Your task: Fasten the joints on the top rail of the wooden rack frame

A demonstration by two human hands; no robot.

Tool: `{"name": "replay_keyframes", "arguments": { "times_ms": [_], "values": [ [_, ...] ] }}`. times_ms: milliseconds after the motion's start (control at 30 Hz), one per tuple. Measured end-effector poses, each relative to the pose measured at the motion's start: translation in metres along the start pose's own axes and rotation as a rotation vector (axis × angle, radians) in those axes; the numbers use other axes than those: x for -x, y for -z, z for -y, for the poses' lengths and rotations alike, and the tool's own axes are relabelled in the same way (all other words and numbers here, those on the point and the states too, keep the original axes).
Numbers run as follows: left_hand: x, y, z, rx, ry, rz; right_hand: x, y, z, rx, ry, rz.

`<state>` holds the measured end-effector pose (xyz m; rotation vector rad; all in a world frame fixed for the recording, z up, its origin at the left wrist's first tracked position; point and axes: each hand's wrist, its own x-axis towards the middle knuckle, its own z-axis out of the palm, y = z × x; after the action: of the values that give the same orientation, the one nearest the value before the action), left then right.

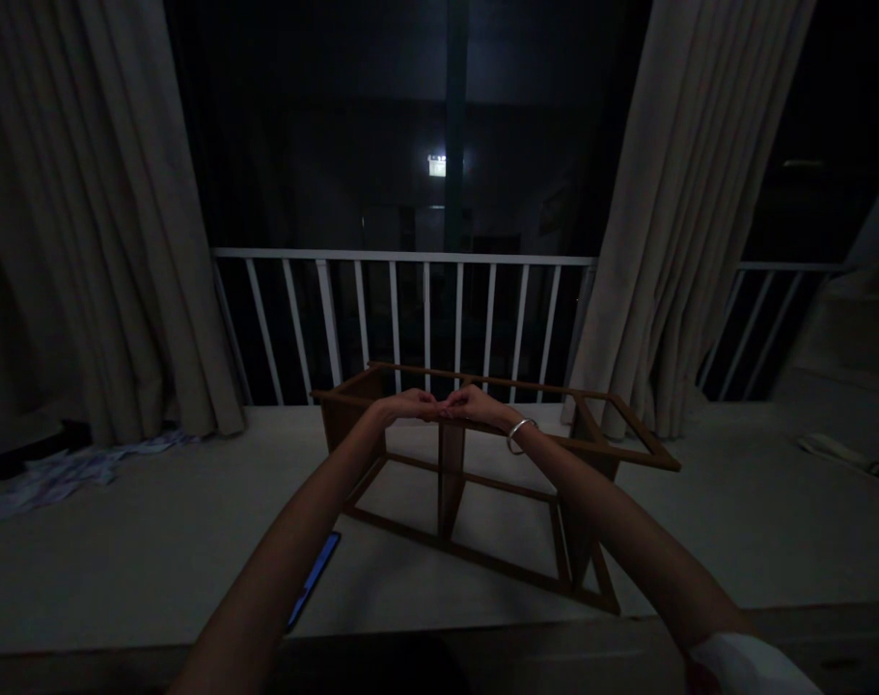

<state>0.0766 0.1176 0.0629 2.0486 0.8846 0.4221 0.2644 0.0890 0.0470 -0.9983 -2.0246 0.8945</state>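
A brown wooden shelf frame (439, 541) lies on its side on a pale ledge, with its long rails running left to right. My left hand (410, 403) is at the upper near rail, above the middle shelf board (451, 473), its fingers bent and drawn together. Right beside it, fingertips almost meeting the left ones, my right hand (475, 403) is closed in a pinch at the same rail. Anything small between the fingers is hidden in the dim light. A silver bangle (520, 434) circles my right wrist.
A phone (315, 579) with a lit screen lies on the ledge (156, 569) by my left forearm. Behind the frame are a white railing (410, 259) and a dark window. Curtains (106, 222) hang at both sides, and crumpled cloth or paper (84, 473) lies at left.
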Motion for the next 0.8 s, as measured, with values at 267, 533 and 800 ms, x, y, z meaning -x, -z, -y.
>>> {"name": "replay_keyframes", "arguments": {
  "times_ms": [267,533,800],
  "values": [
    [-0.002,0.001,0.005,-0.010,-0.021,0.023,0.003,-0.002,0.004,-0.056,-0.023,-0.035],
    [0.005,0.006,0.008,0.000,-0.122,0.013,0.004,-0.002,0.007,-0.050,-0.010,0.000],
    [0.020,0.005,0.003,0.175,-0.186,-0.007,0.004,0.001,0.006,0.025,0.021,0.010]
  ]
}}
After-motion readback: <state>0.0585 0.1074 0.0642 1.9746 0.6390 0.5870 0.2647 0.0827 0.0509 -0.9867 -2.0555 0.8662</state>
